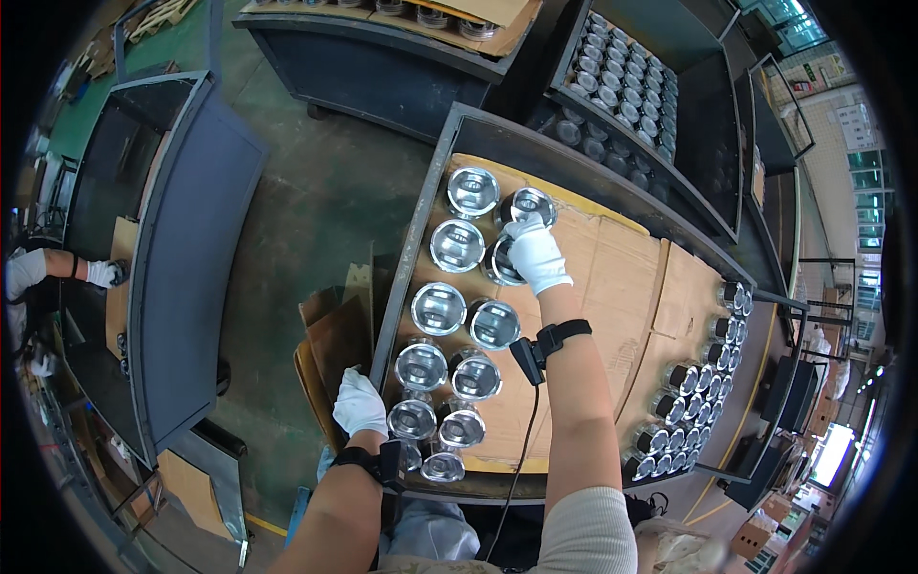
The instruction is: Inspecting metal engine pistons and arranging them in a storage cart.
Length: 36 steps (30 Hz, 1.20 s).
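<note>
The floor [316, 182] is dull green concrete, worn and stained, with a yellow line [256, 524] painted near the lower edge. Dark steel tray carts stand all round. A long one [182, 249] runs down the left side, its top bare and grey. Another [382, 57] crosses the top, lined with cardboard. A tall rack [708, 124] stands at the upper right, tilted toward the viewer. Loose cardboard sheets [330, 335] lean on the floor between the carts. At the far right, daylight comes through large windows [865, 182] in a pale wall, and the light across the room is even and bright.
</note>
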Available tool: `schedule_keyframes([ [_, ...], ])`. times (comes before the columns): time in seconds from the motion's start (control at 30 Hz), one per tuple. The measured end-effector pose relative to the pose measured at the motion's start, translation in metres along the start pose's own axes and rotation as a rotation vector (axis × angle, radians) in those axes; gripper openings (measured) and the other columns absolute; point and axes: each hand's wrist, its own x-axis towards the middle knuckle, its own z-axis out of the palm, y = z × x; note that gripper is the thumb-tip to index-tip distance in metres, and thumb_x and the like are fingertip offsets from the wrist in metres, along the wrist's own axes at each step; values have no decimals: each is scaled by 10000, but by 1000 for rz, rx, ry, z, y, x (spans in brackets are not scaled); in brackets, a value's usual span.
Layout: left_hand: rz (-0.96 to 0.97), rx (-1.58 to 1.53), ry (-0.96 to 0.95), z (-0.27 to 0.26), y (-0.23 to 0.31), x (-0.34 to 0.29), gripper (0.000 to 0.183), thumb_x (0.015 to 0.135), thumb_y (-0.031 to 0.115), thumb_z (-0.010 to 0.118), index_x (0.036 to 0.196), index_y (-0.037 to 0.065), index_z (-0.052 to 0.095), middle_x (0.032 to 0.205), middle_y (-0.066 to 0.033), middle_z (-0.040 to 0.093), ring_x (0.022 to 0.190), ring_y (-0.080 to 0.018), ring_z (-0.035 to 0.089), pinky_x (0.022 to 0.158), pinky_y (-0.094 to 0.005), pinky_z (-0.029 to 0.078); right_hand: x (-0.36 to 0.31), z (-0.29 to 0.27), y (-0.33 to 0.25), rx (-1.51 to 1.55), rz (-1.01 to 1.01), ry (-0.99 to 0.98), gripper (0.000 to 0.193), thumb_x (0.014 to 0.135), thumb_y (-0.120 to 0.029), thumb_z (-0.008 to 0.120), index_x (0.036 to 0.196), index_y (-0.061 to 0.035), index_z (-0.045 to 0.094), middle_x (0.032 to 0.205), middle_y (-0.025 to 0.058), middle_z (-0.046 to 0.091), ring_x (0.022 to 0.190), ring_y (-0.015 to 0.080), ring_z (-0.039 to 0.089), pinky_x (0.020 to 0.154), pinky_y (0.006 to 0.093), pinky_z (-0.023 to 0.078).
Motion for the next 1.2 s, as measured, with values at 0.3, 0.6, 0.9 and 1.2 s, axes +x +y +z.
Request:
schedule_keyframes([
  [0.3,-23,-6,-37,-2,2,0,404,959,339,280,1081,163,622,959,-152,673,873,-368,644,776,-459,504,-8,11,-1,5,48,-22,241,838,-114,516,1024,-91,668,1149,243,532,930,388,603,817,425,502],
  [0.6,14,3,3,-2,0,1,368,950,314,301,1075,164,613,947,-150,674,848,-371,647,753,-466,511,-17,-43,-69,-213,-34,216,164,727,-179,613,859,-102,674,950,159,602,811,312,621,681,415,515],
  [0.9,28,27,17,3,1,-1,346,961,322,311,1050,160,602,908,-156,670,831,-382,641,727,-477,506,-14,31,-96,-319,-296,181,249,766,-360,620,686,-125,624,606,74,603,598,250,594,580,395,419],
  [1.2,31,35,-17,2,-2,-2,429,955,365,297,1078,114,623,1091,-154,638,930,-361,634,804,-446,501,-50,-9,-117,-206,-190,417,208,799,-292,601,747,-99,663,641,80,619,612,259,596,590,415,432],
])
